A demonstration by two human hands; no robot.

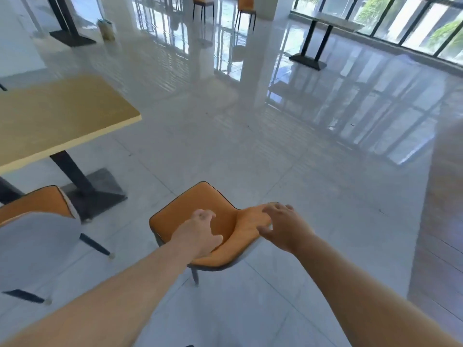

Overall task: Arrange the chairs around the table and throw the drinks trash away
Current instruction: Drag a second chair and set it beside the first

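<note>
An orange chair with a dark rim stands on the pale tiled floor just in front of me, its backrest toward me. My left hand hovers over the left part of the backrest, fingers spread and curled. My right hand is over the right end of the backrest top, its fingers apart and touching or nearly touching it. Neither hand is closed around the chair. The yellow-topped table on a black pedestal base stands to the left. A second chair with a grey back is tucked beside it.
A pale, blurred cup-like object sits on the floor far left by another table's black base. Two orange chairs stand at the far back, with a white pillar before them. Another table stands by the windows on the right.
</note>
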